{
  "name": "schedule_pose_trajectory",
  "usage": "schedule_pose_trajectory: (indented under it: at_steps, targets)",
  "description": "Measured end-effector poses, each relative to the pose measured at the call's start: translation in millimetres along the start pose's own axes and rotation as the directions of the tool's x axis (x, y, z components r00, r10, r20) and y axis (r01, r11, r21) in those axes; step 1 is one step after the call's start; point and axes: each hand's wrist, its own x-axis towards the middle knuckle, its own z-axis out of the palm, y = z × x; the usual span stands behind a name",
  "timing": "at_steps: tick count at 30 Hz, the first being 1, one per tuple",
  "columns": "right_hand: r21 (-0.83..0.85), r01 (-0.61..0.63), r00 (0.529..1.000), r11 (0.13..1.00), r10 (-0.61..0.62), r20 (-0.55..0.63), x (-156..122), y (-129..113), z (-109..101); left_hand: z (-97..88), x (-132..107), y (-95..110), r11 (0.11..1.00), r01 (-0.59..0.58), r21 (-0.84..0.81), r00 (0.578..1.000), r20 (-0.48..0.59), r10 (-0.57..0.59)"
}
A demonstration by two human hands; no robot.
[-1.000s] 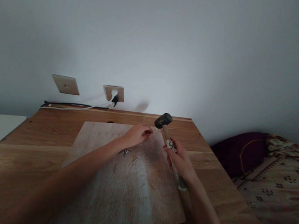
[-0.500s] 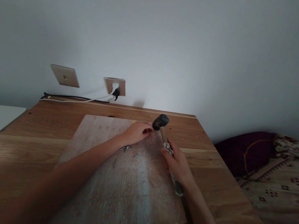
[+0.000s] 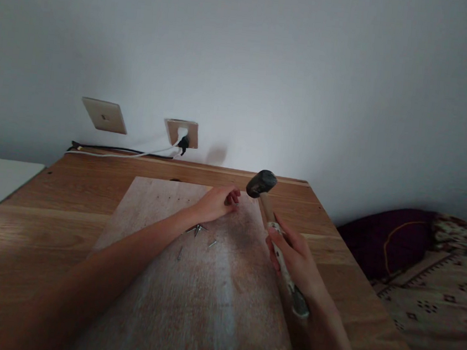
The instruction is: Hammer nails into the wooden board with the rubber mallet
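R hand wrapped round black-headed hammer w/ pale wooden handle and worn, mottled white grip; fingers closed on the grip, head tilted up twd the wall, nr the far R corner of the board & apart from the L hand. L hand is at the far edge of flat, square-cornered, whitish-brown wooden board, fingers curled in narrow; can't tell if there's anything btwn them. Board lies on brown wood-grain table. Nr the L wrist: small cluster of thin silvery metal fasteners, plus 2 singles lying apart on the board, one to the R, one closer to the wearer; too small to tell nails from screws. Row of tiny dark dots along the far L part of board, heads or holes unclear. Behind, on pale wall: beige rectangular socket plate w/ white & black plugs in, and beige rectangular wall plate to its L. Thin black & white cables run along the table's back edge. Far R: dark purple cushion-like fabric next to cream patterned cloth.
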Motion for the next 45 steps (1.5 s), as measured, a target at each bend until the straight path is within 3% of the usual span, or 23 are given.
schedule_pose_trajectory:
  at_steps: [12, 17, 22, 25, 27, 29, 31, 34, 38, 42, 45]
  targets:
    - [-0.225, 0.003, 0.987, 0.974, 0.034, 0.158, -11.9, -9.9, -5.9, -0.7, 0.6, -3.5, 0.999, 0.038, -0.029, 0.999, 0.013, -0.037]
    - [-0.233, 0.023, 0.99, 0.972, 0.01, 0.138, -12.6, -9.1, -4.6, -1.3, 1.7, -2.1, 0.999, 0.033, -0.03, 0.999, 0.026, -0.032]
    - [-0.257, 0.044, 0.991, 0.965, -0.01, 0.13, -11.2, -6.9, -1.8, -21.6, 1.5, 7.6, 0.995, 0.061, 0.078, 0.997, 0.043, -0.064]
    - [-0.191, 0.04, 0.998, 0.981, -0.031, 0.051, -10.3, -5.2, -0.4, -44.8, -12.5, 25.2, 0.976, -0.012, 0.217, 0.981, 0.189, -0.03]
    - [-0.155, 0.03, 1.0, 0.987, -0.029, 0.01, -9.8, -4.3, -0.5, -55.9, -28.9, 41.1, 0.953, -0.13, 0.274, 0.919, 0.395, 0.011]
    - [-0.145, 0.022, 1.0, 0.989, -0.023, -0.004, -9.1, -3.4, -0.9, -58.7, -46.8, 55.6, 0.908, -0.237, 0.346, 0.871, 0.49, 0.041]
    - [-0.155, 0.025, 1.0, 0.988, -0.025, 0.0, -8.1, -2.2, -0.8, -53.7, -61.6, 64.8, 0.856, -0.309, 0.414, 0.851, 0.522, 0.054]
    - [-0.17, 0.039, 0.999, 0.985, -0.037, 0.018, -6.2, 0.4, 1.8, -42.7, -71.5, 68.2, 0.83, -0.362, 0.425, 0.841, 0.532, 0.094]
    - [-0.171, 0.047, 0.998, 0.984, -0.041, 0.042, -4.2, 4.5, 8.5, -43.3, -60.9, 64.1, 0.841, -0.366, 0.399, 0.844, 0.524, 0.118]
    - [-0.15, 0.035, 0.998, 0.988, -0.027, 0.058, -3.1, 5.5, 13.4, -51.8, -35.3, 49.9, 0.914, -0.277, 0.296, 0.895, 0.427, 0.133]
    - [-0.136, 0.044, 0.997, 0.99, -0.035, 0.065, -3.0, 4.3, 15.3, -49.8, -18.3, 28.2, 0.971, -0.142, 0.191, 0.96, 0.265, 0.089]
